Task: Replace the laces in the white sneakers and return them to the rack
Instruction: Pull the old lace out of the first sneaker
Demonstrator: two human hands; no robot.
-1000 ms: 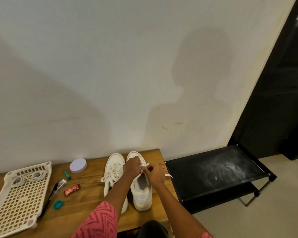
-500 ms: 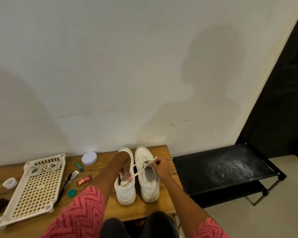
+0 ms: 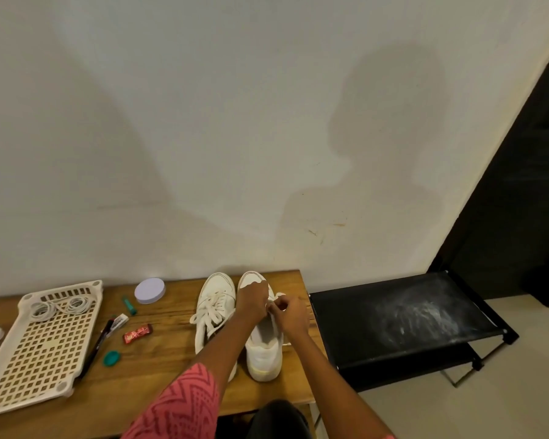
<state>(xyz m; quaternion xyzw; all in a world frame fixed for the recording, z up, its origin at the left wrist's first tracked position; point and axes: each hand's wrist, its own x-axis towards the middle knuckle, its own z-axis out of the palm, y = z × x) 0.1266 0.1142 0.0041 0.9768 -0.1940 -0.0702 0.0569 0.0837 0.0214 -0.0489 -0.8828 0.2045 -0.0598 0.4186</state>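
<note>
In the head view, low and centre, we see both hands meeting over the right sneaker (image 3: pixel 264 350). Half a second ago the left hand (image 3: pixel 252 301) was down on the left sneaker (image 3: pixel 214 307); now it has come across, fingers curled, pinching the lace (image 3: pixel 279 296) together with the right hand (image 3: pixel 290 315). We judge lacing of this second shoe is near finishing. The black rack (image 3: pixel 403 318) waits at right.
</note>
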